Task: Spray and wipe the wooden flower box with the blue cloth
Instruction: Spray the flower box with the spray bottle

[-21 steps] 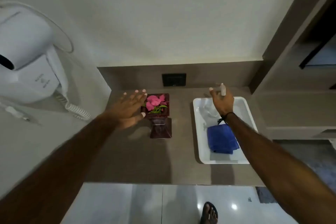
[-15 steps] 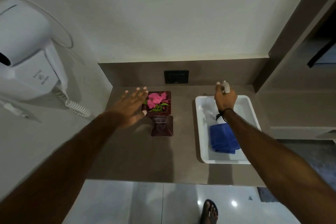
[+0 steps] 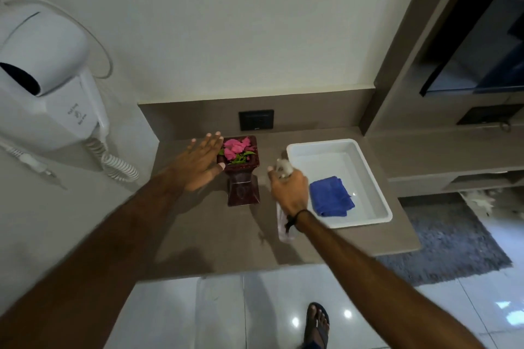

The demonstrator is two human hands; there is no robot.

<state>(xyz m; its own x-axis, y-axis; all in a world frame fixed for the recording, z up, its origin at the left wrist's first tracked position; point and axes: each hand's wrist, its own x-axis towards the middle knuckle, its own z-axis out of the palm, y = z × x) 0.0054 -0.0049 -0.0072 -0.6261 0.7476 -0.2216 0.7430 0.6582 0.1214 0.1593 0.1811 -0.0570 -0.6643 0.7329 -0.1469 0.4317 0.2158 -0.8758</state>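
One wooden flower box [image 3: 243, 176] stands mid-counter [image 3: 198, 235], bare surface before it to the front edge. The left hand [image 3: 198, 164], fingers spread flat, borders its left rim. The right hand [image 3: 289, 190] grips one spray bottle [image 3: 284, 224] between box and tray [image 3: 380, 195], where one blue cloth [image 3: 330, 200] lies.

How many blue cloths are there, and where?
1. The blue cloth lies folded in the white tray on the counter, just right of the right hand. No other cloth shows, though the arms hide part of the counter.
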